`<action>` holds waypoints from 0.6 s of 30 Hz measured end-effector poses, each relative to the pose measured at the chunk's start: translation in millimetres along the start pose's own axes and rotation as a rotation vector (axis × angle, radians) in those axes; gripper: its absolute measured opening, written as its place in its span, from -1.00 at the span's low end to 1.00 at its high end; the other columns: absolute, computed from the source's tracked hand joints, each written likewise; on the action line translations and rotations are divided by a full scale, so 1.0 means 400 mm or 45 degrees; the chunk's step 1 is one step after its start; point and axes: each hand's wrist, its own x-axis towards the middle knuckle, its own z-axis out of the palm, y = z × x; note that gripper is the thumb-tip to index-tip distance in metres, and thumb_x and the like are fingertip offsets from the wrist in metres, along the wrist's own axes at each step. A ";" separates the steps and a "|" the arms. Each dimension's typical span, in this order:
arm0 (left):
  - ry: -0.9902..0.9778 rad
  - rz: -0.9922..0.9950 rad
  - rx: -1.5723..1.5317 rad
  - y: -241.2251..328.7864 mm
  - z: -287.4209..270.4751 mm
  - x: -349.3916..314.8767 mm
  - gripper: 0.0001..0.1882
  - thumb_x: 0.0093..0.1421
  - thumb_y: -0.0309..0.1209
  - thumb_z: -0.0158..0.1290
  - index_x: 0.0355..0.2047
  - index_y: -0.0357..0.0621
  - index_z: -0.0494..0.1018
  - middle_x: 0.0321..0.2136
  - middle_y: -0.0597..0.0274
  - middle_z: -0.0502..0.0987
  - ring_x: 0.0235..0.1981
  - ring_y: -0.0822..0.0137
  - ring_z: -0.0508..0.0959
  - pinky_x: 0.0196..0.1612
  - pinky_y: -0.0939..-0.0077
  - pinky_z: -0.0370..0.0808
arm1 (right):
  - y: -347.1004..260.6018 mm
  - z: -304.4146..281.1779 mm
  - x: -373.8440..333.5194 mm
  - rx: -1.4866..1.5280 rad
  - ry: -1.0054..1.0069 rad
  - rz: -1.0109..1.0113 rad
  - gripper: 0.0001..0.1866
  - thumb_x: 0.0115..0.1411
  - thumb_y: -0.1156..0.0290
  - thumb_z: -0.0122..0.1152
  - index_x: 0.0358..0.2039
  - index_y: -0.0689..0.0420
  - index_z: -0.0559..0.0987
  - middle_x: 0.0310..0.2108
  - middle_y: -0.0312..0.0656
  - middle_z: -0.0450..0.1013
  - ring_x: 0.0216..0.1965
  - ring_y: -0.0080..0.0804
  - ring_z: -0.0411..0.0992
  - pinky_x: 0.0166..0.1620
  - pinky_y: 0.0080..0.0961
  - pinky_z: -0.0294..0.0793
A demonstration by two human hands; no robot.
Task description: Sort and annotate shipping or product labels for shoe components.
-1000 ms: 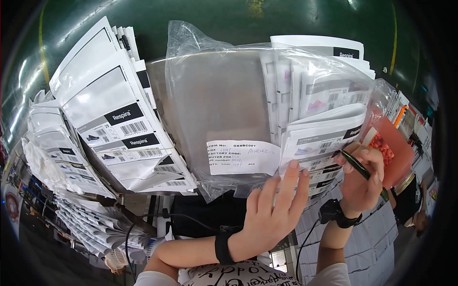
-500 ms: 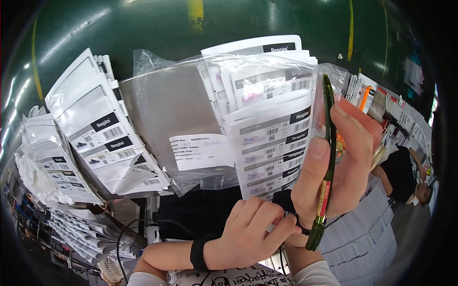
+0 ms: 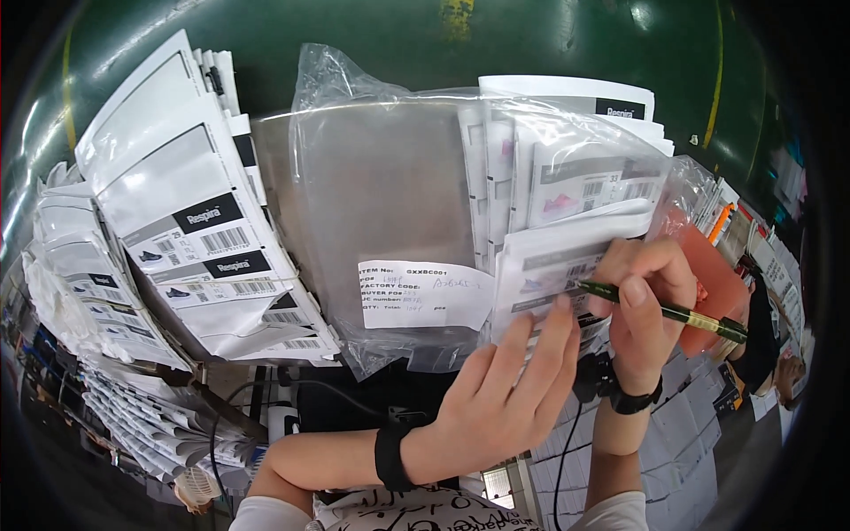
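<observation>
**Left Hand on Label Sheets, Pen in Right Hand**

The front bundle of label sheets [image 3: 553, 245] lies at 3 o'clock from the centre of the view; all further bearings are taken from this bundle. The left hand [image 3: 491, 414] is at 7 o'clock, its back upward, fingers extended and slightly spread, fingertips on the bundle's lower part. The right hand [image 3: 651, 329] is at 4 o'clock, fingers curled, pinching a dark green pen [image 3: 704, 320] between thumb and fingers. The pen's tip points at the bundle; contact with the paper cannot be determined.

A clear plastic bag [image 3: 381, 177] extends toward 10 o'clock. A white paper slip [image 3: 425, 303] sits just beside the bundle, between 8 and 9 o'clock. A reddish tray [image 3: 722, 296] is near, at 3 o'clock. A separate label stack [image 3: 164, 181] is well apart, at 9 o'clock.
</observation>
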 end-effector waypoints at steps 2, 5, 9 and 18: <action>-0.054 0.045 0.284 -0.016 0.016 0.004 -0.82 -0.01 -0.48 0.13 -0.34 -0.19 0.56 -0.15 0.14 0.56 -0.32 0.36 0.52 -0.40 0.67 0.35 | 0.015 -0.003 0.016 -0.084 0.072 0.094 -0.80 0.10 0.50 0.24 -0.29 0.30 0.46 -0.48 -0.14 0.42 -0.46 -0.46 0.42 -0.36 -0.62 0.45; -0.083 0.063 0.332 -0.022 0.032 0.004 -0.85 0.02 -0.49 0.12 -0.35 -0.20 0.56 -0.09 0.11 0.55 -0.32 0.39 0.50 -0.41 0.71 0.33 | 0.032 -0.024 0.026 -0.279 -0.082 -0.222 -0.87 0.09 0.59 0.21 -0.35 0.29 0.44 -0.47 -0.12 0.43 -0.50 -0.50 0.40 -0.38 -0.62 0.45; -0.119 0.064 0.401 -0.021 0.037 0.011 -0.91 0.02 -0.50 0.12 -0.41 -0.17 0.54 -0.08 0.12 0.55 -0.35 0.41 0.48 -0.40 0.71 0.35 | 0.026 0.007 0.025 -0.163 0.223 -0.120 -0.74 0.00 0.71 0.26 -0.49 0.21 0.32 -0.55 -0.10 0.45 -0.53 -0.53 0.41 -0.44 -0.66 0.42; -0.195 0.083 0.472 -0.022 0.040 0.020 -0.95 0.04 -0.50 0.13 -0.44 -0.14 0.49 -0.07 0.12 0.54 -0.35 0.38 0.45 -0.38 0.68 0.37 | 0.061 -0.007 0.050 -0.447 0.201 -0.224 -0.63 -0.12 0.67 0.45 -0.58 0.19 0.32 -0.55 -0.04 0.53 -0.52 -0.55 0.48 -0.48 -0.68 0.42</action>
